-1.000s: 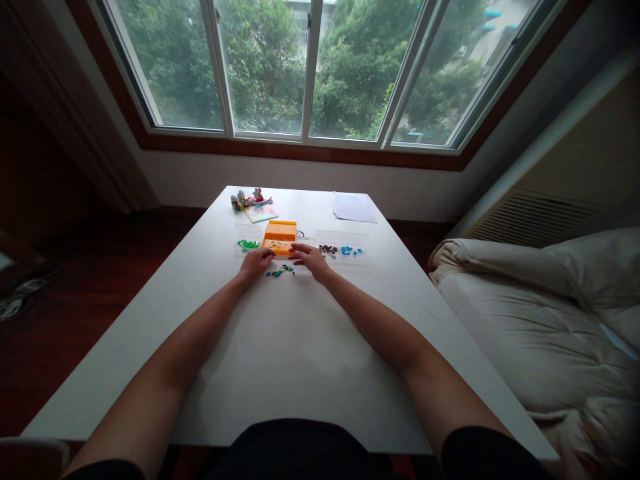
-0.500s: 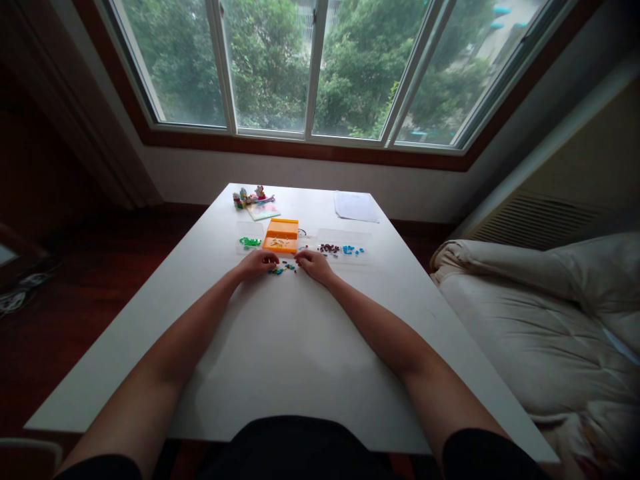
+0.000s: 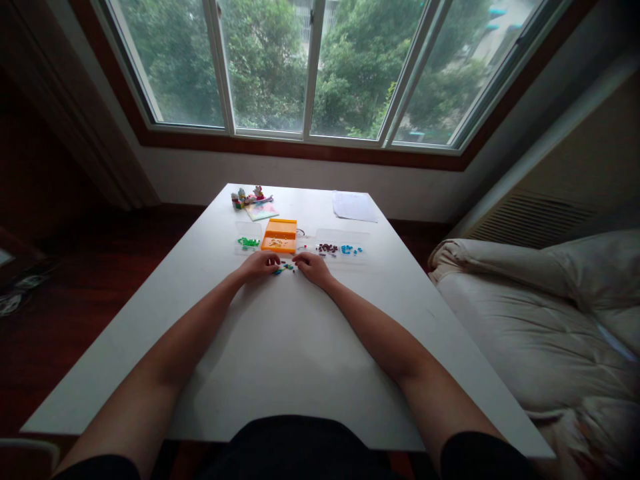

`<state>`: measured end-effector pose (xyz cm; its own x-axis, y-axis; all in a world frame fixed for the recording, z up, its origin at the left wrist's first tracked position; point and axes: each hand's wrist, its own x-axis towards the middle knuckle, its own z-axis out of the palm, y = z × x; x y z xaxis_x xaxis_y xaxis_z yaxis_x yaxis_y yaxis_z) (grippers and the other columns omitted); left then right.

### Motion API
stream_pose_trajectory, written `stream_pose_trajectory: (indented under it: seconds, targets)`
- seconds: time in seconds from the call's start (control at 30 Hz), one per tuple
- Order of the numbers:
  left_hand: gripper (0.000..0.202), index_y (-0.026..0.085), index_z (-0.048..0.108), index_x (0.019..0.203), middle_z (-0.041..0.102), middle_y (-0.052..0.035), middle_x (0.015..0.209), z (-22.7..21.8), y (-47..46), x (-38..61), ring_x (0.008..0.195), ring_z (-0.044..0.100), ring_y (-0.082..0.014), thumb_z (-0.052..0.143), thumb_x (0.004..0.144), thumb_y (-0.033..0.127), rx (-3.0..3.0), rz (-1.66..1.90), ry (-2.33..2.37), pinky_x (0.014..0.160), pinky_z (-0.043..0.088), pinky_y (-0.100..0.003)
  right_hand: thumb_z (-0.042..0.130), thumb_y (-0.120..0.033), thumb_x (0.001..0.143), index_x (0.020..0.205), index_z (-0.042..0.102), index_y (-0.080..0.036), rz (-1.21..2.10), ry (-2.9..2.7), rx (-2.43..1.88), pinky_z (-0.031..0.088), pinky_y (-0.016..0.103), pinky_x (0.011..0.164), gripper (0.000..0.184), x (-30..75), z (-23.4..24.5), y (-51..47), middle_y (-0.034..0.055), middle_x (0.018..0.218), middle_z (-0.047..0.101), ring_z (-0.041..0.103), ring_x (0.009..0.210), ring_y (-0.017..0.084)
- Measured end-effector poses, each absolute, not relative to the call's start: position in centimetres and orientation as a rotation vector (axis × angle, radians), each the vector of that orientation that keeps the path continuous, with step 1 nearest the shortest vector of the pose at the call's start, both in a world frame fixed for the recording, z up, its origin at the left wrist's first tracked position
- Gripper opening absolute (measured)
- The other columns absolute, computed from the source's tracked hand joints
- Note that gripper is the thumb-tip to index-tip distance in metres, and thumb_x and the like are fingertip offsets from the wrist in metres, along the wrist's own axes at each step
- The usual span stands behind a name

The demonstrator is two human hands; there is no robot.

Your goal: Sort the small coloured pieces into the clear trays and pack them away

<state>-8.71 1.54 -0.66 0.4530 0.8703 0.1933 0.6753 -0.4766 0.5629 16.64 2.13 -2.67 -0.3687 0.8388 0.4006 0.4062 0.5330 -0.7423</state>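
Observation:
Both my arms reach far out over a white table [image 3: 280,360]. My left hand [image 3: 259,264] and my right hand [image 3: 311,264] rest on the tabletop on either side of a small heap of loose coloured pieces [image 3: 285,268], blue, green and dark. The fingers of both hands curl down toward the heap; the hands are too small and far to see whether they pinch a piece. Just beyond the heap lies an orange tray [image 3: 281,236] holding small bits.
Green pieces [image 3: 248,242] lie left of the tray; dark and blue pieces [image 3: 340,249] lie to its right on clear sheets. Small built figures [image 3: 247,197] and a coloured booklet [image 3: 262,211] sit at the far left, papers [image 3: 353,206] far right. A pale sofa [image 3: 540,320] flanks the table's right.
Both hands have drawn slightly back from the orange tray's front edge to the loose heap and moved closer together. The view shifted a little.

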Motion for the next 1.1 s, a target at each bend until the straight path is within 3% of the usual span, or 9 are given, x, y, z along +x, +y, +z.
stream_pose_trajectory:
  seconds: [0.37, 0.6, 0.83, 1.1]
  targets:
    - [0.016, 0.020, 0.074, 0.085, 0.071, -0.0019, 0.083, -0.7, 1.4, -7.7, 0.072, 0.059, -0.0162, 0.064, 0.078, 0.029, 2.264, 0.664, 1.333, 0.065, 0.042, -0.026, 0.060, -0.011, 0.084, 0.096, 0.078, -0.022, 0.673, -1.978, -1.034, 0.049, 0.025, 0.075, 0.024, 16.6, -2.4, 1.9, 0.0006, 0.087, 0.075, 0.066, 0.078, 0.015]
    - [0.014, 0.020, 0.066, 0.088, 0.068, -0.0017, 0.079, -1.5, 2.2, -8.6, 0.069, 0.058, -0.0161, 0.061, 0.082, 0.031, 1.991, 1.013, 1.450, 0.063, 0.042, -0.027, 0.059, -0.011, 0.084, 0.095, 0.078, -0.021, 0.686, -1.974, -1.017, 0.049, 0.025, 0.074, 0.024, 16.6, -2.3, 1.8, 0.0008, 0.087, 0.075, 0.066, 0.076, 0.015]
    - [0.019, 0.018, 0.062, 0.090, 0.056, 0.0025, 0.065, -2.3, 3.1, -8.9, 0.056, 0.049, -0.0109, 0.064, 0.082, 0.035, 1.555, 1.330, 1.270, 0.053, 0.037, -0.023, 0.060, -0.011, 0.084, 0.096, 0.078, -0.021, 0.683, -1.975, -1.022, 0.050, 0.026, 0.075, 0.024, 16.6, -2.2, 1.8, 0.0010, 0.086, 0.075, 0.066, 0.077, 0.016]
    - [0.030, 0.016, 0.068, 0.097, 0.068, -0.0024, 0.081, -1.9, 3.6, -9.2, 0.056, 0.055, -0.0069, 0.075, 0.077, 0.037, 1.062, 1.546, 1.194, 0.057, 0.047, -0.021, 0.059, -0.011, 0.083, 0.095, 0.077, -0.021, 0.680, -1.978, -1.026, 0.049, 0.026, 0.075, 0.024, 16.7, -2.4, 1.8, 0.0014, 0.087, 0.075, 0.066, 0.078, 0.016]
